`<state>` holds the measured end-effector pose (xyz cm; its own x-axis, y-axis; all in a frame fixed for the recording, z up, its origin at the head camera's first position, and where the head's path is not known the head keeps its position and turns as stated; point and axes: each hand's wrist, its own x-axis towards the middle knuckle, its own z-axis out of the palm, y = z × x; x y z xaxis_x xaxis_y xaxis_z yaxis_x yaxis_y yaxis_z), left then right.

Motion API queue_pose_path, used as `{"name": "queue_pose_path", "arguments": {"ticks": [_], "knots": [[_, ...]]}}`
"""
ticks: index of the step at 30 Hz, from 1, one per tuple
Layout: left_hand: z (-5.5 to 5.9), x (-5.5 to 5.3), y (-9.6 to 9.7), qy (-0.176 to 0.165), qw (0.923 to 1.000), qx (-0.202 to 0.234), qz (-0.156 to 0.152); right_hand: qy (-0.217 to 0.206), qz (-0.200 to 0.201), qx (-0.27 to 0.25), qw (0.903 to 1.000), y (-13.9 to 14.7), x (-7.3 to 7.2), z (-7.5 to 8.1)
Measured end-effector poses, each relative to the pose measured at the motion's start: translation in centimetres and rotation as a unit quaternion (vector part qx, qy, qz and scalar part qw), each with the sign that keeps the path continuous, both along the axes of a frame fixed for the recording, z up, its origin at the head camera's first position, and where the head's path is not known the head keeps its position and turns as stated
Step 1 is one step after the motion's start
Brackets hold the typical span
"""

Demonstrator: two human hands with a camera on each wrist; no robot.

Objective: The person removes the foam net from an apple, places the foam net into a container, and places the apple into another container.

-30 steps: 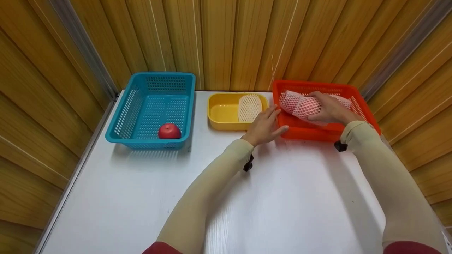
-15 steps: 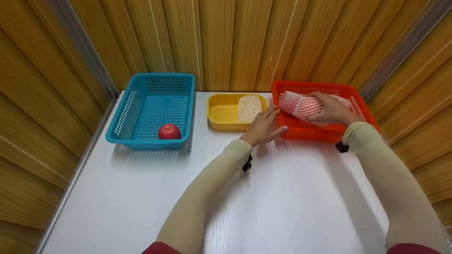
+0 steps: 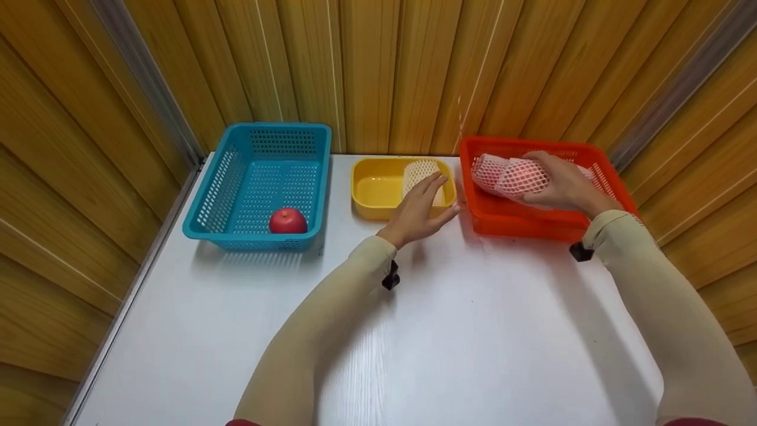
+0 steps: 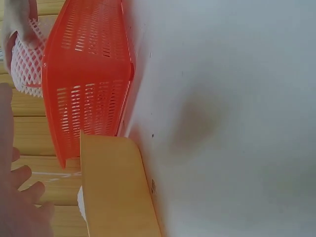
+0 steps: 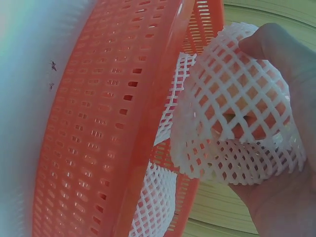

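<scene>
My right hand [image 3: 565,183] grips an apple in a white foam net [image 3: 523,177], over the red basket [image 3: 520,228] at the right. In the right wrist view the reddish fruit shows through the mesh of the netted apple [image 5: 232,94], with thumb and fingers around it. Other foam-netted fruit [image 5: 155,200] lies in the basket beside it. My left hand [image 3: 414,213] holds nothing; its fingers are extended over the front right of the yellow container [image 3: 375,192]. Inside that container is a white foam net [image 3: 417,170], partly covered by the left hand in the head view.
A blue basket [image 3: 254,238] stands at the back left with a bare red apple [image 3: 288,220] in its front right corner. Wood-patterned panels [image 3: 366,77] rise behind and on both sides of the white table [image 3: 449,343].
My left hand has come off the red basket's left rim and moved left, to the yellow container. The right hand has lifted the netted apple slightly.
</scene>
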<state>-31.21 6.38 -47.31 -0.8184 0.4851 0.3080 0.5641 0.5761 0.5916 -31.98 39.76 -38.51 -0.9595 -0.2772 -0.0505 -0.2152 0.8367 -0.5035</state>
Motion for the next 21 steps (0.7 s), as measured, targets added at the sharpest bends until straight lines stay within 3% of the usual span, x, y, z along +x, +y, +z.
{"name": "queue_pose_path", "arguments": {"ticks": [7, 21], "knots": [[-0.4, 0.9, -2.1, 0.003, 0.9994, 0.03, 0.017, 0.011, -0.008, 0.001, 0.9999, 0.2, 0.4, -0.3], [-0.6, 4.0, -6.4, 0.006, 0.9968, 0.066, 0.044, 0.049, -0.013, -0.019, 0.9985, -0.3, 1.4, -0.7]]}}
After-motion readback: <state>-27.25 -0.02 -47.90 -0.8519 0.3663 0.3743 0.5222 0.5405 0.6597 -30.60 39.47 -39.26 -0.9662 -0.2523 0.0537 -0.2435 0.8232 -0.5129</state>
